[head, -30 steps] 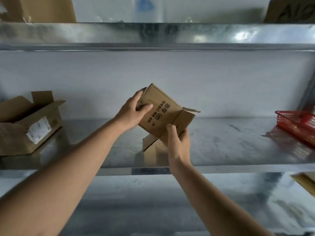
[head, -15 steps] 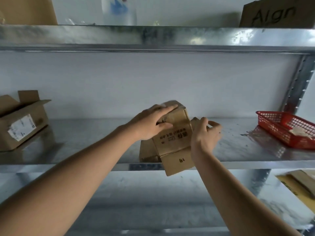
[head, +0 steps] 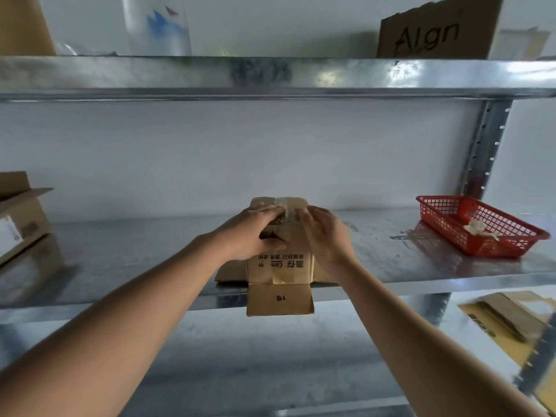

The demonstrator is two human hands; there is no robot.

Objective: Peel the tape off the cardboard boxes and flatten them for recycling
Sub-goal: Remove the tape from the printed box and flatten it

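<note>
left hand (head: pixel 255 233) | right hand (head: pixel 326 236) – fingers extended (palms down) – pressing box (head: pixel 279 266) flat

Brown cardboard box (head: pixel 279 266) with black print sits on the mottled silver-grey metal shelf (head: pixel 421 266); right of it a red mesh basket (head: pixel 478 224); far left a brown box with white label (head: pixel 18 218).

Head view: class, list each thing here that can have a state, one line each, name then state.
small cardboard box: lying on the shelf, near flap open over the edge, tape on it.
left hand: pressing on the box.
right hand: resting on the box, fingers relaxed.
larger cardboard box: flaps open.
red basket: holds crumpled tape or paper.
</note>
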